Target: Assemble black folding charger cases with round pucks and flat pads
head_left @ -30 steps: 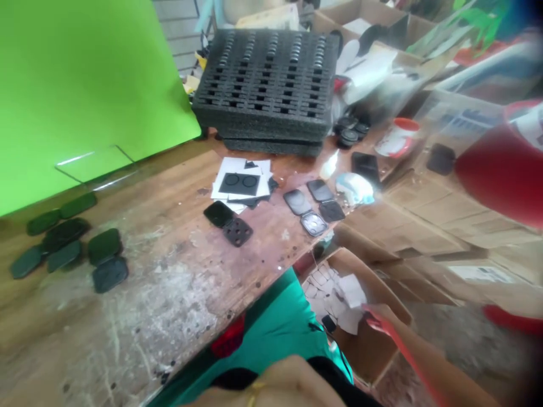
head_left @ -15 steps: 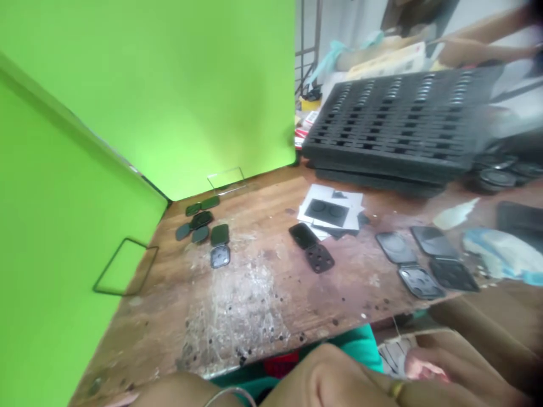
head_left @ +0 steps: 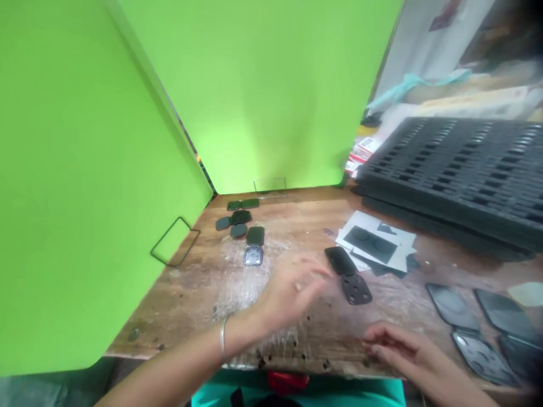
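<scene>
My left hand, smeared by motion, hovers over the middle of the table with its fingers stretched toward an opened black compact case. It does not visibly touch the case, and I see nothing in it. Near the front edge, my right hand has its fingers curled together and the thumb pressed in; whatever they may hold is hidden. The case lies flat, its lid folded out and its lower half showing round hollows. Right behind it are white sheets with a dark rectangular piece on top.
Small opened compacts lie at the back left, and larger ones at the right. Green panels wall the left and back. A slotted black foam tray stands back right. Wire stands touch the panels. Dark specks dot the wooden table.
Both my hands have risen from below the table edge to above the tabletop. My view has swung right to left, so the table's things sit further right. The other person's arms are out of sight.
</scene>
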The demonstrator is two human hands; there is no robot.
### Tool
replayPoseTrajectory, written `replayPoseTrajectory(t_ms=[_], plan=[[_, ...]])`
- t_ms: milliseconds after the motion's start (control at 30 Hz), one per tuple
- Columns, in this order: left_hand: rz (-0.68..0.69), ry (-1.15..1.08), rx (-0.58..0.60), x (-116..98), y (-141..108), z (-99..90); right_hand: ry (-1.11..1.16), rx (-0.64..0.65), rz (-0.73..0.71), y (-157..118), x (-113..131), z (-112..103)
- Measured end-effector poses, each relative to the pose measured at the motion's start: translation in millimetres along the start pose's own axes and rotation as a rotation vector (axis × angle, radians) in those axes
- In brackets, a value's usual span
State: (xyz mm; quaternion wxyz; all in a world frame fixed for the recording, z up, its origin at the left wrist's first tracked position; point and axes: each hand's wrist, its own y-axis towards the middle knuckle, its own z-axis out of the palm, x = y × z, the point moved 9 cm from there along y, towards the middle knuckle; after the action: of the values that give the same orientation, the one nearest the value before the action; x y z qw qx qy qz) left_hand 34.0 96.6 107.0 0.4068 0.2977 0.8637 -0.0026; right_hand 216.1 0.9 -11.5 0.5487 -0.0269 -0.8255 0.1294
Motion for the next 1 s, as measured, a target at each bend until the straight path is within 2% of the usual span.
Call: replayPoseTrajectory(t_ms=[33, 100, 167, 200, 233, 300, 433, 500, 533, 600, 700, 800, 900, 1000], plan=[[-0.12, 0.258, -0.02, 37.1, 4.7, -7.9, -0.004, 0.005, -0.034, 9.1, 1.2, 4.7], [-0.272, 0.403, -0.079, 101.6, 9.2, -25.5, -0.027, -0.049, -0.136, 22.9, 6.3, 11.8], [-0.382, 0.491, -0.097, 149.4, 7.3, -35.4, -0.077, -0.104, -0.257, 31.5, 15.5, 22.0], [-0.418, 0.522, -0.089, 164.0, 4.1, -36.0, -0.101, -0.104, -0.316, 34.7, 21.5, 29.8], [-0.442, 0.548, -0.075, 171.8, -0.3, -33.7, -0.123, -0.102, -0.368, 37.7, 28.1, 37.3], [-0.45, 0.587, -0.042, 169.1, -11.5, -22.5, -0.161, -0.118, -0.453, 43.8, 41.9, 48.6], [-0.368, 0.617, 0.01, 131.8, -26.8, 1.0, -0.249, -0.13, -0.574, 58.9, 62.6, 68.2], [-0.336, 0.614, 0.02, 126.2, -21.5, -2.8, -0.325, -0.089, -0.6, 68.1, 64.5, 84.2], [-0.332, 0.615, 0.012, 130.4, -14.8, -11.0, -0.369, -0.053, -0.602, 72.6, 63.7, 94.6], [-0.35, 0.633, -0.036, 151.9, 4.2, -38.5, -0.459, 0.033, -0.592, 80.9, 61.3, 118.3], [-0.413, 0.677, -0.118, 200.3, 33.1, -89.4, -0.582, 0.114, -0.544, 91.7, 65.0, 149.0], [-0.531, 0.695, -0.153, 246.3, 44.2, -128.6, -0.688, 0.15, -0.47, 102.6, 79.3, 168.2], [-0.621, 0.679, -0.144, 272.9, 40.8, -146.0, -0.771, 0.201, -0.41, 112.0, 92.1, 179.9], [-0.677, 0.665, -0.135, 282.7, 31.9, -153.3, -0.818, 0.204, -0.414, 118.5, 94.2, 182.6]])
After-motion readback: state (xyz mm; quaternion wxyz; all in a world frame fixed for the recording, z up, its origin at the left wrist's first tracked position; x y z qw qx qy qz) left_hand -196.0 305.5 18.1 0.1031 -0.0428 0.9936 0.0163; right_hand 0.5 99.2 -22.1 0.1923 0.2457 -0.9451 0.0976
